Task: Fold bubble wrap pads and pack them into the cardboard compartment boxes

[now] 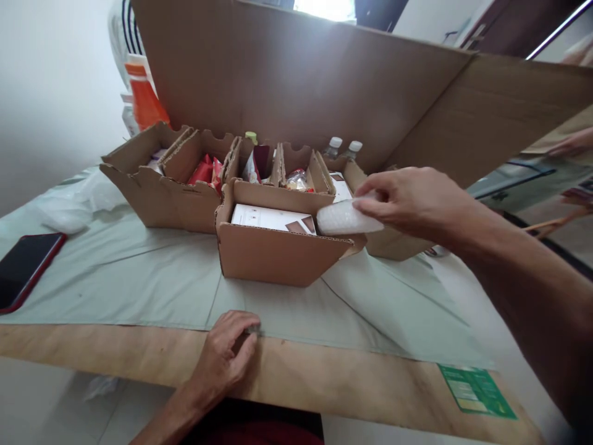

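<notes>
My right hand (403,198) pinches a white bubble-wrapped bundle (347,216) between thumb and fingers. The bundle hangs over the right end of the front cardboard bin (278,256), partly inside its opening. Beside it in that bin lies a white printed box (273,217). My left hand (228,352) rests on the near edge of the table with its fingers curled; something small and greyish shows at the fingertips, too little to name.
Behind stand several cardboard bins (171,204) with packets and boxes, backed by a tall cardboard panel (287,80). An orange bottle (146,99) stands back left. A phone (28,269) and crumpled bubble wrap (69,207) lie left on the green cloth (152,272).
</notes>
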